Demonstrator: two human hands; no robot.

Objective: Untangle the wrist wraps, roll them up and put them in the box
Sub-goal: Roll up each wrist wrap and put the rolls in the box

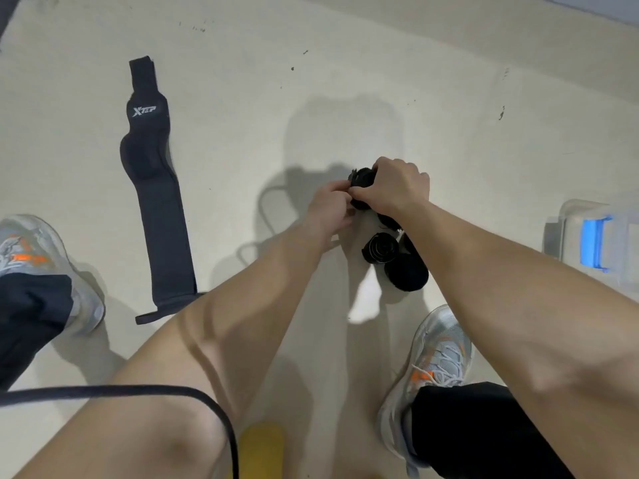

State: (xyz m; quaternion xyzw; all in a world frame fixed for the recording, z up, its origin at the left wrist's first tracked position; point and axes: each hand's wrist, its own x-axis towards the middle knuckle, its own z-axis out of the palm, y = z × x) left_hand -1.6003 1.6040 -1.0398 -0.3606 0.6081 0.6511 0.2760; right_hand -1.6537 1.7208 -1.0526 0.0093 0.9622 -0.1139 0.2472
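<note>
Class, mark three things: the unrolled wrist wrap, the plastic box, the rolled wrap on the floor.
unrolled wrist wrap (162, 216): head view, middle of strap.
plastic box (568, 236): head view, its clear wall.
rolled wrap (380, 250): head view, spiral end face.

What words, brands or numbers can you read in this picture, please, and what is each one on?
"XTEP": white lettering on the flat wrist wrap lying on the floor.
Nothing else is readable: no text shows on the black roll held by the left hand and right hand, the rolled wraps on the floor, the shoes or the clear box.
</note>
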